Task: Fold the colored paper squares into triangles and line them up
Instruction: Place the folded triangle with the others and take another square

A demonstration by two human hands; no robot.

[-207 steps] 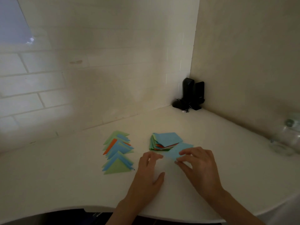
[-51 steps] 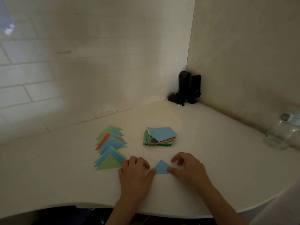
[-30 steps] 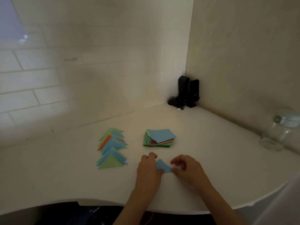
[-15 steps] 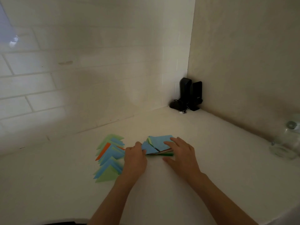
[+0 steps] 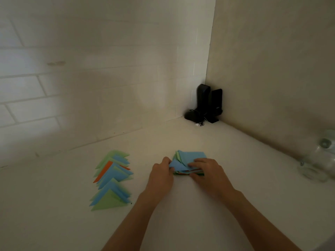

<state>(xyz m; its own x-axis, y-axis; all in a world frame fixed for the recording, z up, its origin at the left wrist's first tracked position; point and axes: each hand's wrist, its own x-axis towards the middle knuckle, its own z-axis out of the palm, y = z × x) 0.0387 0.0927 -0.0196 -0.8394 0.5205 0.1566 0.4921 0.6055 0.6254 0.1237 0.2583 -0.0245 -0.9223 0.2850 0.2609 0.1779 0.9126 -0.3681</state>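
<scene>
Blue triangle [image 5: 176,164] pinched in left hand [image 5: 160,175]; right hand [image 5: 206,171] grips stack [image 5: 192,155].

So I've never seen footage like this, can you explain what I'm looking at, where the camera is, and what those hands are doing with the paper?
No machine here: a person wears a camera on their head, looking down at their own bare hands. On the white counter lies a row of folded triangles in green, blue and orange, beside a stack of paper squares. The left hand pinches a small blue folded piece at the stack's edge; the right hand grips the stack. Black speakers stand in the corner, a glass jar far right.
</scene>
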